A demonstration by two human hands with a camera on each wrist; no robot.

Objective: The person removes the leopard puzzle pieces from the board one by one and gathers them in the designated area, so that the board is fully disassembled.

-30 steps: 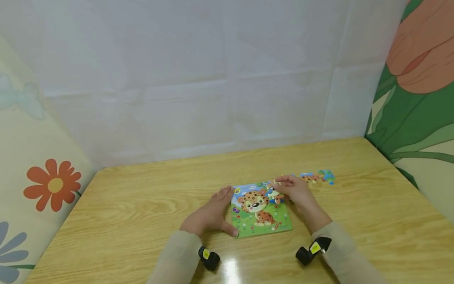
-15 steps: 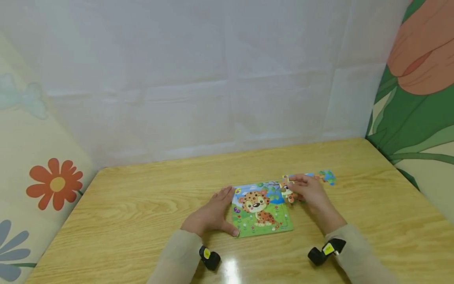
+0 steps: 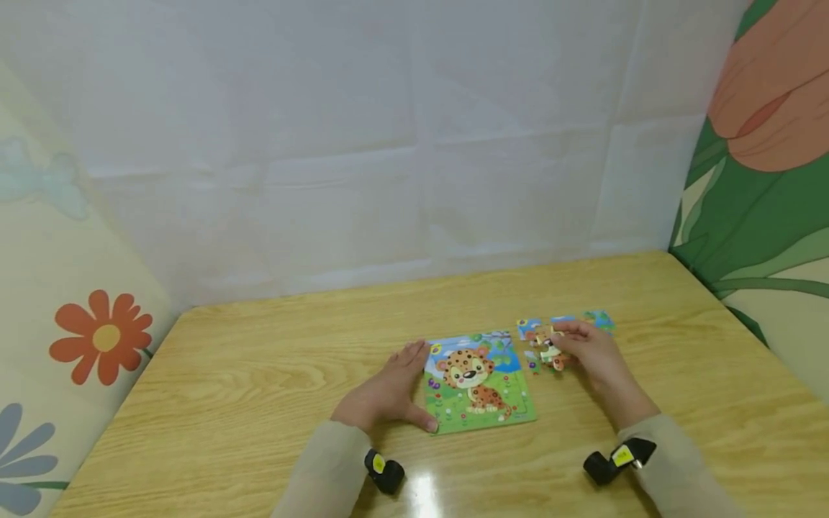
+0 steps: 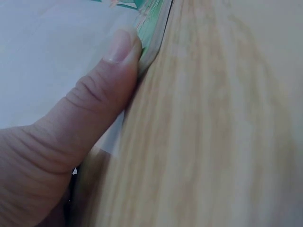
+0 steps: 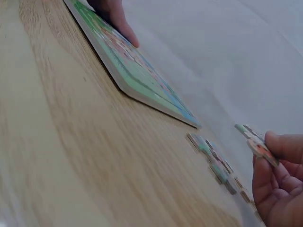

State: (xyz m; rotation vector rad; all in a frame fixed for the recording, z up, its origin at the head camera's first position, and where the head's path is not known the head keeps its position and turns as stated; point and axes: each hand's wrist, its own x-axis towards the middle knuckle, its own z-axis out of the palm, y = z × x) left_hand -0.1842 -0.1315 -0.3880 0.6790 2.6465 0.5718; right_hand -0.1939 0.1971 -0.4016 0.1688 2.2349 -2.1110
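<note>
A square puzzle board (image 3: 476, 392) with a spotted leopard cub on green grass lies flat on the table. My left hand (image 3: 387, 392) rests along its left edge, fingers stretched out. In the left wrist view the thumb (image 4: 106, 71) presses on the board's corner. To the right of the board, my right hand (image 3: 594, 354) pinches a spotted jigsaw piece (image 5: 260, 147) between thumb and fingers. It is held above the table, over several loose jigsaw pieces (image 5: 215, 163). Whether it is one piece or some joined together, I cannot tell.
The loose pieces, among them a blue and green one (image 3: 601, 319), lie close to the board's right side. A white cloth (image 3: 414, 165) hangs behind the wooden table (image 3: 272, 374). Flower-painted panels (image 3: 100, 338) stand at both sides.
My right hand has carried the jigsaw piece rightward, from over the board's upper right corner to above the loose pieces. My left hand has stayed at the board's left edge.
</note>
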